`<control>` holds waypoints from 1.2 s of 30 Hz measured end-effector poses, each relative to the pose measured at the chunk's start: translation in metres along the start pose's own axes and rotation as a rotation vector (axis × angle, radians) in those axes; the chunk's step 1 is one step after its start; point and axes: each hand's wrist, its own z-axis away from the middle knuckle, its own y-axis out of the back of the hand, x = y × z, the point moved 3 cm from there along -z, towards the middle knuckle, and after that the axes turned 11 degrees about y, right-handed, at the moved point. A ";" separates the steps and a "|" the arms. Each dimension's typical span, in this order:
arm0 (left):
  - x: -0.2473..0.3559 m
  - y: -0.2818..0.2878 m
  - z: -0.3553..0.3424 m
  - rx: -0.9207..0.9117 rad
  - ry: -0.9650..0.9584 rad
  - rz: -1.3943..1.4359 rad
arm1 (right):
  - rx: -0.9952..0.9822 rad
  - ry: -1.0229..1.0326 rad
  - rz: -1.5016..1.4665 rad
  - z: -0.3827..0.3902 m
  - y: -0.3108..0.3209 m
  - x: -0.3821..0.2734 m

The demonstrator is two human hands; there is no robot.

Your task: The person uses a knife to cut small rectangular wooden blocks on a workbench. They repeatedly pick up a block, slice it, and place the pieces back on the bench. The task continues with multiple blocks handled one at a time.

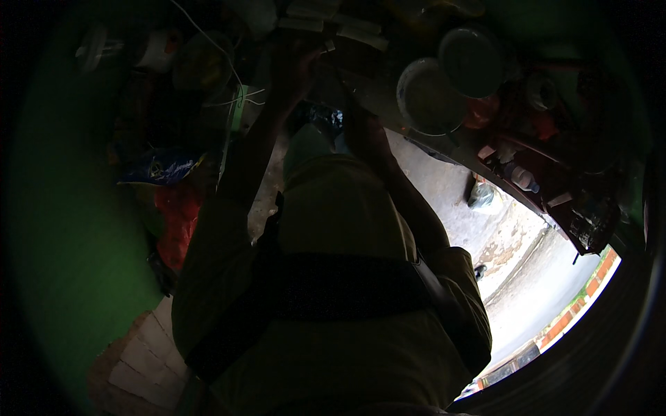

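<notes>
Glossy white plastic bowls (431,97), shiny blue plastic wrapper (163,166), matt olive cloth shirt (333,291), rough concrete floor (451,187)

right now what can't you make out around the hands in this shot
- Left hand, head view: raised into deep shadow among dark clutter; whether it grips anything cannot be told.
- Right hand, head view: a dark outline near the blue wrapper; fingers and any contact unreadable.
- White bowls, head view: contents lost in dimness.
- Shelf items, head view: small, bent by the fisheye rim.
</notes>
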 end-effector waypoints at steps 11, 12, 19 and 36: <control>-0.002 -0.003 0.004 -0.046 0.079 0.048 | -0.131 0.073 0.236 0.004 -0.027 0.013; -0.002 -0.003 0.003 -0.001 0.047 0.042 | -0.203 0.025 0.288 0.003 -0.038 0.021; -0.005 -0.004 -0.001 0.054 -0.001 0.088 | 0.099 0.064 0.190 0.001 -0.033 0.004; -0.001 0.014 0.003 0.086 0.028 0.182 | 0.051 -0.110 0.044 -0.004 -0.010 -0.030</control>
